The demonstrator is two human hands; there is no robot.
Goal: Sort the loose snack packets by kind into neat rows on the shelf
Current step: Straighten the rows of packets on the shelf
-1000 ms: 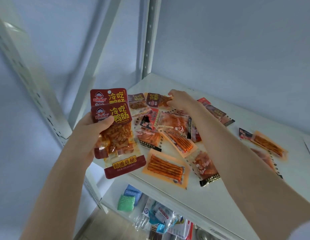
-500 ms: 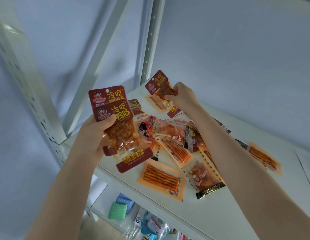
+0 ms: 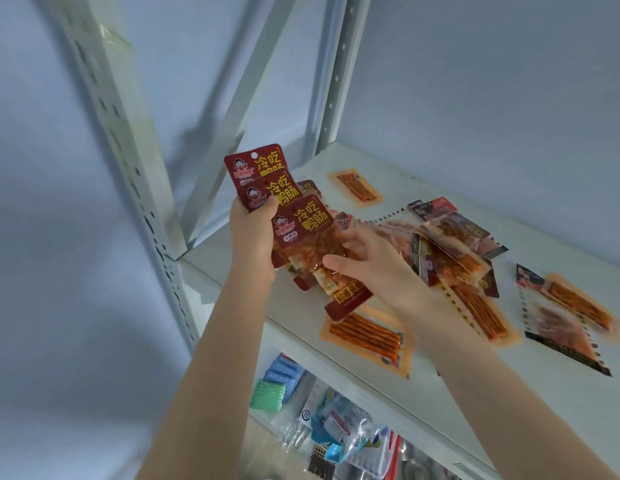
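Red film: two red packets (image 3: 263, 181) sit fanned in my left hand (image 3: 251, 237), thumb clamped across them, held above the front corner of the shelf (image 3: 447, 181).
Right hand: my right hand (image 3: 367, 265) pinches a third red packet (image 3: 303, 221) by its clear lower half, overlapping the fan.
Unsorted: a loose heap (image 3: 450, 251) lies on the shelf just right of my right hand; no rows yet.
Slip risk: slick film and a one-thumb hold. I judge the fan could slide apart as the third packet goes in.
Edge risk: an orange stick packet (image 3: 367, 336) lies under my right wrist near the front lip; a brush of my forearm could knock it off.
Mix-up risk: reds and oranges look alike in the heap.
Hidden: the packet bottoms are behind my hands, and the heap overlaps, so I cannot count the kinds.
Blurred: packets far right of my right arm; the shelf's right end is cut off.
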